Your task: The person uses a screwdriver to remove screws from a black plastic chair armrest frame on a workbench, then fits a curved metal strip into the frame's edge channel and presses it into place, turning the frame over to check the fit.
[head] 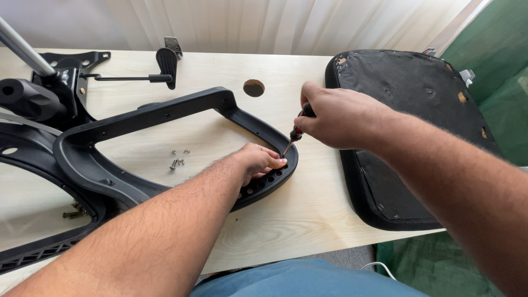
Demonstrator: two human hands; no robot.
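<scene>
Screwdriver [297, 132], tip down at the black chair frame's [165, 118] rounded end near table centre, sits wrapped in the right hand [335, 118], fingers curled shut around its mostly hidden handle. Left hand [256, 163] presses that end flat, likely steadying it. Loose screws [177, 159] lie at nine o'clock; the screw itself is hard to make out.

A single head-worn camera looks steeply down and forward over the pale wooden worktop [308, 214], close enough that both forearms fill the foreground. It faces the white curtain [264, 25] beyond the worktop's far edge; the wearer's lap shows at the bottom.
</scene>
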